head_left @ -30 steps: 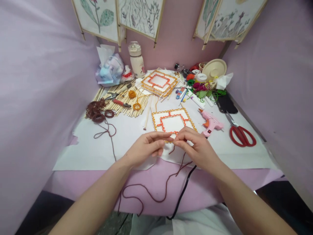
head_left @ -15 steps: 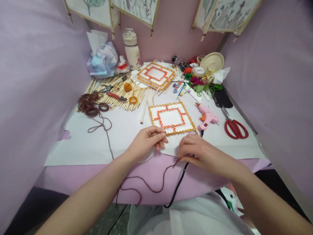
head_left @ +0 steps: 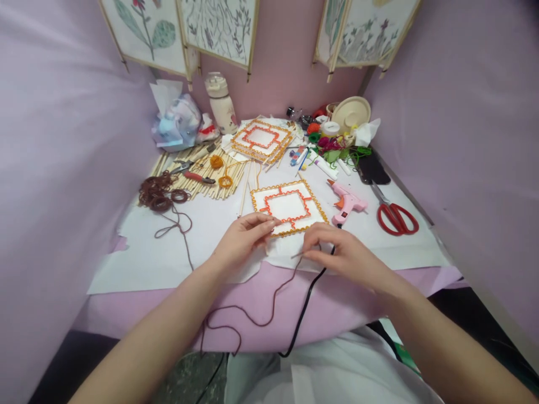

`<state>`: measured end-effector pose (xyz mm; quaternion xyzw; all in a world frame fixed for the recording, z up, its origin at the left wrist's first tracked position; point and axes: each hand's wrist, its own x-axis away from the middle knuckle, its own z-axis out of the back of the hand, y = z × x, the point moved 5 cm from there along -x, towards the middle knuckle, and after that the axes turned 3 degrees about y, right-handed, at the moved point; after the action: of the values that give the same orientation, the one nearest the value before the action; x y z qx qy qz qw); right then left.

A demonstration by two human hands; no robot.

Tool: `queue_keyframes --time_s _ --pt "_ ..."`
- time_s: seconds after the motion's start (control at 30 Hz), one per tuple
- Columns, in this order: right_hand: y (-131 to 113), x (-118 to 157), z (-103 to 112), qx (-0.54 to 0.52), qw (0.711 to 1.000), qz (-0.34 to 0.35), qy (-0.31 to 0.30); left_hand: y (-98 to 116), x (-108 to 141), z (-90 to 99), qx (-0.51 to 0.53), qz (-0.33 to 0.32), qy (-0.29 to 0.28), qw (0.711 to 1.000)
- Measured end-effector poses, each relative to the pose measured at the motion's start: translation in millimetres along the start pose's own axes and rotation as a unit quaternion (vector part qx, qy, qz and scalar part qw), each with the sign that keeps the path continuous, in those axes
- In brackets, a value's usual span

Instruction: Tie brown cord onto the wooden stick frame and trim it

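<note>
A square panel [head_left: 316,216] with wavy orange-yellow cord round its border and a red-orange cord square inside lies on the white paper. My left hand [head_left: 246,238] is over the panel's lower left corner, thumb and fingers pinched together; what lies between the fingertips is too small to make out. To the right, just below the panel, my right hand [head_left: 339,249] pinches a thin brown cord [head_left: 274,300], a short end poking out leftwards. The cord loops down over the table's front edge. Beside the right hand passes the black cable [head_left: 309,294] of a pink glue gun [head_left: 349,203].
Red-handled scissors [head_left: 398,217] and a phone [head_left: 373,168] lie at right. Bundled brown cord [head_left: 155,191], pliers [head_left: 193,175] and thin wooden sticks [head_left: 217,188] are at left. Behind stand more panels [head_left: 261,138], a bottle [head_left: 222,106] and a tissue pack [head_left: 177,123]. Painted lanterns [head_left: 219,28] hang above.
The view has shifted, showing more of the lanterns. My left fingertips have moved slightly further over the panel. My right hand has lifted the cord's end, which now points left.
</note>
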<state>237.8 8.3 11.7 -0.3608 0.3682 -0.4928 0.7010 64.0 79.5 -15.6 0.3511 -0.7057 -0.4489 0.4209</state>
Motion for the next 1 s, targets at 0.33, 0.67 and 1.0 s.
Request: queue_keyframes --time_s 0.33,0.67,1.0 --pt "26 -35 5 -0.297 0.917 -0.113 0.239 -1 -16 -41.0 0.172 0.018 0.031 0.984" --pt "29 -34 -17 -0.257 0.941 -0.13 0.18 -26 -14 -38.6 0.251 0.015 0.037 0.967" --pt "35 -34 -23 -0.214 0.957 -0.115 0.161 -23 -10 -40.9 0.25 0.006 0.026 0.968"
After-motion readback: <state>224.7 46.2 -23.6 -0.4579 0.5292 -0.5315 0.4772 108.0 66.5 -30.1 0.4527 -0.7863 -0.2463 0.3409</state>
